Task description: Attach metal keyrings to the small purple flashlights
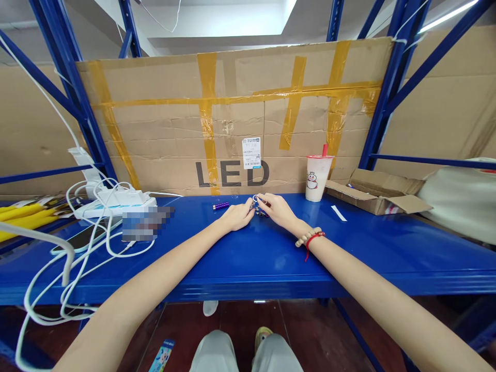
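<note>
My left hand (237,216) and my right hand (276,208) meet over the middle of the blue shelf (271,258). Both are pinched round a small bunch of metal parts with a key ring (257,202), which rests on or just above the shelf. My right wrist wears a bead bracelet and a red string (310,237). A small purple cylinder (220,205) lies on the shelf just left of my left hand, apart from it.
A taped cardboard sheet marked LED (232,124) stands behind. A drink cup with a red straw (318,177) and an open cardboard box (377,192) stand at right. A power strip with white chargers (116,200), cables and a phone (83,238) lie at left.
</note>
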The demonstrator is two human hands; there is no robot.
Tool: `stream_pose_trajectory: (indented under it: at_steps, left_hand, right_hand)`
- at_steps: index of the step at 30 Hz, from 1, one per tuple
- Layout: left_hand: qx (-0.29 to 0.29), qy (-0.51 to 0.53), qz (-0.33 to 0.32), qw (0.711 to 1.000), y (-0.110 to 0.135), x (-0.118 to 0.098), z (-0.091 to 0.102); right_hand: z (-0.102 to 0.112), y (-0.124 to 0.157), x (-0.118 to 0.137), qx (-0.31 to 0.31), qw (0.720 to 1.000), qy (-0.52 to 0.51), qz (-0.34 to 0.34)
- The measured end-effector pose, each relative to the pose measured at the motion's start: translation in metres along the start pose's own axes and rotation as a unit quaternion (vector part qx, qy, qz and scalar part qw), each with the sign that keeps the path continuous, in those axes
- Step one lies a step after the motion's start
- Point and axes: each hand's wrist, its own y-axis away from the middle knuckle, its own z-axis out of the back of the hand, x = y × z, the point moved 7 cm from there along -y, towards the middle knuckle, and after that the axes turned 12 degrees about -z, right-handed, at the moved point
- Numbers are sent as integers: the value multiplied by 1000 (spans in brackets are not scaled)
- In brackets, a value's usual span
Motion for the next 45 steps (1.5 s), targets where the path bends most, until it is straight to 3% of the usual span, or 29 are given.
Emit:
stream_pose_trajectory:
  at_steps: [6,14,33,39,42,45]
  left_hand:
    - [15,10,38,999,0,6,-2]
    - [24,15,32,999,-1,7,-6]
    - [-35,114,76,990,0,19,-7]
    - [-24,67,7,997,-3,11,-7]
    - [-29,71,-26,997,-3,6,-5]
    - [-39,66,-12,997,-2,7,-4]
  right_hand:
    - [-4,1,6,-2,999,-29,30]
    - [-8,1,6,5,999,-27,41]
    - [-11,-1,0,18,998,-61,1]
    - [-28,-3,-15,75,971,-219,-60]
    - [-31,-2,-14,91,974,-203,-49]
    - [-27,-2,-9,91,981,-166,-32]
